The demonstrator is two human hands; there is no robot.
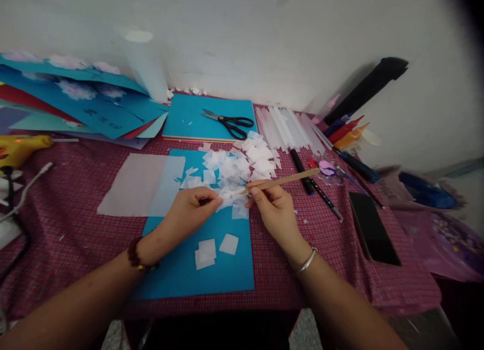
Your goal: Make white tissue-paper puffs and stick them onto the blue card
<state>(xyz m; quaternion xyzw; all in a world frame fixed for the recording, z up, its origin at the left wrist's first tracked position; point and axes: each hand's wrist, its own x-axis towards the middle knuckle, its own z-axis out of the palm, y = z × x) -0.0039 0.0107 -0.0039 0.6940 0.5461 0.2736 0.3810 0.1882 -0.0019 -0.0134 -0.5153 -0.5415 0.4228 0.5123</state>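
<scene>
My right hand [273, 209] is closed round a thin wooden stick [295, 178], which points up to the right. Its lower tip meets white tissue paper [231, 194] between my hands. My left hand [197, 207] pinches the left edge of that tissue between thumb and finger. Just beyond my hands lies a heap of white paper squares [260, 158]. Below them, a few loose squares [229, 244] rest on a blue sheet [230, 274]. A larger translucent white sheet [132, 186] lies left of the heap, partly over the blue sheet.
Black-handled scissors [230, 122] lie on stacked blue paper [185, 108]. White glue sticks [283, 128], markers [301, 171] and a phone [373, 229] are to the right. At the left are a yellow glue gun [24, 148], cables and folded coloured sheets [113, 113].
</scene>
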